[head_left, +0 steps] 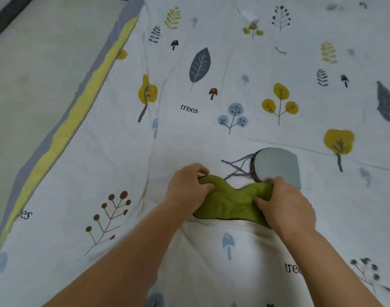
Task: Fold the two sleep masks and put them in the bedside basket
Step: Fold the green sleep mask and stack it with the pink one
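A green sleep mask (230,202) lies spread flat on the printed bedspread, low in the middle of the view. My left hand (188,190) pinches its left end and my right hand (286,203) grips its right end. Just behind my right hand lies a grey-blue sleep mask (277,166), folded in half, with its grey straps (238,166) trailing out to the left. No basket is in view.
The white bedspread (211,129) with tree and leaf prints fills most of the view. Its yellow and grey border (78,107) runs diagonally on the left, with pale floor (34,74) beyond the bed's edge.
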